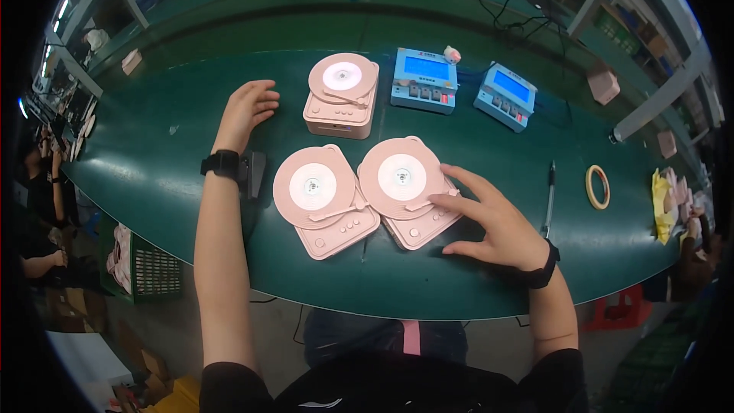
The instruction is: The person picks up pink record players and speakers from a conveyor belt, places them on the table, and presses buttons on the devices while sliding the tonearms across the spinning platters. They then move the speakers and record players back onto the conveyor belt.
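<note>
Three pink record-player-shaped devices stand on the green table. The right front player (391, 191) has my right hand (497, 226) at its right edge, fingers spread; the fingertips reach the disc's rim and the tonearm, and whether they press I cannot tell. Beside it on the left lies another pink player (313, 187), the two nearly touching. Behind them sits a third pink player (342, 95), its white disc centre glowing. My left hand (248, 111) hovers left of that one, fingers loosely extended and holding nothing. A dark grey object (254, 172) is partly hidden by my left wrist.
Two blue testers with lit screens, a left one (425, 80) and a right one (506, 95), stand at the back. Right of my hand lie a pen (550, 195) and a tape roll (597, 186). A green crate (157, 268) is below the table's left edge. Other people work at both sides.
</note>
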Demonstrator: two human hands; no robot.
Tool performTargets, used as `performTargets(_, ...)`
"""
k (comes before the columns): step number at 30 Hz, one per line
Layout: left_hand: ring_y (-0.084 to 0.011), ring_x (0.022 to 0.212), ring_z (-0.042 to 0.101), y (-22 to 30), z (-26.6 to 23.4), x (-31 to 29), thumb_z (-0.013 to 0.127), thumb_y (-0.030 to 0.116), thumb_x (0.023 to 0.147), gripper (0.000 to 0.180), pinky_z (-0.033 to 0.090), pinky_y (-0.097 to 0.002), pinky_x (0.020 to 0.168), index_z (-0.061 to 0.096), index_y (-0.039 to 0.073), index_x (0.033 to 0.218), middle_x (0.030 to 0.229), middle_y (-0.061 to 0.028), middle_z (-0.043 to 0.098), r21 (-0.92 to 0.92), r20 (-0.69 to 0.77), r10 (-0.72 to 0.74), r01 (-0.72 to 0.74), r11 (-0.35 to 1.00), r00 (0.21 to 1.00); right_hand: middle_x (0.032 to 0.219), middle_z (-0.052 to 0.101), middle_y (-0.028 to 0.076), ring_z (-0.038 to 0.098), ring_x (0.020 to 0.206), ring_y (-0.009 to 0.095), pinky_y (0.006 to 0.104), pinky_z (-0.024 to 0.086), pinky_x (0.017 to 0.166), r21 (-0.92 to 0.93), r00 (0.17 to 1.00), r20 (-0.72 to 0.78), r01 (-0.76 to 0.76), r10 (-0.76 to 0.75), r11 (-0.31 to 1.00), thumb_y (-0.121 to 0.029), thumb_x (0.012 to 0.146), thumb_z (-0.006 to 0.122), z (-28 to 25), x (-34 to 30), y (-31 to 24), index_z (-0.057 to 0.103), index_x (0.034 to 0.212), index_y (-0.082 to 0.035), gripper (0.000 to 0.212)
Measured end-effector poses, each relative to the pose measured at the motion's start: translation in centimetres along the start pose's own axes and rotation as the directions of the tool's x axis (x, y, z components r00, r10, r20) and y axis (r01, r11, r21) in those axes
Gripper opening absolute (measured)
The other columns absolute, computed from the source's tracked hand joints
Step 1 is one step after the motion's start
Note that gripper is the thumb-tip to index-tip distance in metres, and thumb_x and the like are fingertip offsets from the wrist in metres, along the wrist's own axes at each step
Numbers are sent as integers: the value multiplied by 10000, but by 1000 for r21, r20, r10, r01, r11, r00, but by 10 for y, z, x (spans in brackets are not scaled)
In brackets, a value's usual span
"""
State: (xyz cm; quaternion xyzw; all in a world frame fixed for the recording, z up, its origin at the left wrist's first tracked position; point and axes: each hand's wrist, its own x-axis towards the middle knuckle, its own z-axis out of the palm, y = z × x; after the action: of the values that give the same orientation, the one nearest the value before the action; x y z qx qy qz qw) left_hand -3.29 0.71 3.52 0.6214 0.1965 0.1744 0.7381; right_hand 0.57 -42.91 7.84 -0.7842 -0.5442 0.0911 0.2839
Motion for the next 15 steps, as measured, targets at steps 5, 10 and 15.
performTargets(5,-202,835,616,25,38,-49,602,259,914,369,495,-291,771,605,-59,1102,937,-126,658,663,302,223,-373,649,927,1264,514,138,494,1178,344,403,434,971,-65,995,-96,17,-24,998,-217,655,837,8,2,0,577,1166,-76,591)
performTargets(10,-239,817,638,32,55,-72,727,414,765,534,510,-330,749,647,-52,1014,901,-158,676,779,458,-101,-343,525,883,998,568,104,555,938,310,373,465,799,-93,984,-176,19,-35,996,-195,591,851,11,13,-3,577,953,-64,473)
performTargets(15,-215,835,650,44,76,-78,790,409,672,596,514,-320,762,641,-56,1013,917,-137,673,862,422,-256,-297,410,870,892,568,88,568,797,289,352,461,693,-154,969,-245,-40,1,987,-192,552,867,-3,2,6,562,899,-60,481)
